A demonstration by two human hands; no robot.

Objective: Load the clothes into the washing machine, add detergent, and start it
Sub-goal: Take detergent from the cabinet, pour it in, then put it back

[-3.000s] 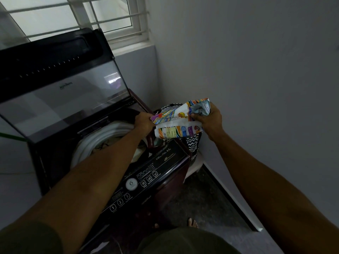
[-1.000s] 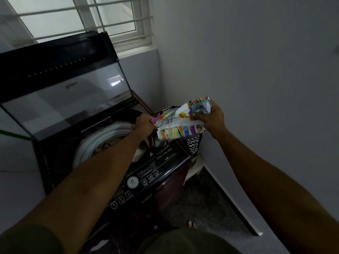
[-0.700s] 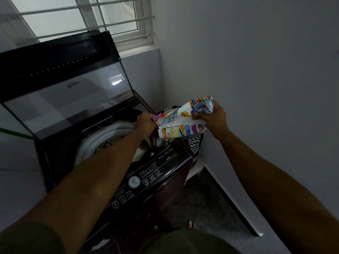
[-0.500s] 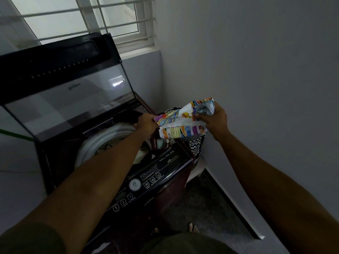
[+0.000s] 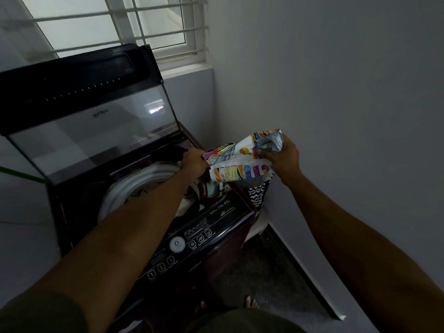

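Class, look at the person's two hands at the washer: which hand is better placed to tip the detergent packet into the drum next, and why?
Probably the right hand: it grips the detergent packet's bunched end. The left hand only pinches its corner above the open drum.

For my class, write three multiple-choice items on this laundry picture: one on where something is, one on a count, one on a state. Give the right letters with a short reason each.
1. Where is the patterned bag?
A. between the washing machine and the wall
B. inside the drum
C. on the window sill

2. How many hands hold the detergent packet?
A. none
B. one
C. two

3. What state is the washing machine's lid in?
A. shut flat
B. raised open
C. taken off

Answers:
1 A: the bag's zigzag cloth shows just right of the machine, beside the wall.
2 C: the left hand pinches the packet's left end and the right hand grips its right end.
3 B: the glass lid stands tilted up behind the drum, whose white rim is exposed.
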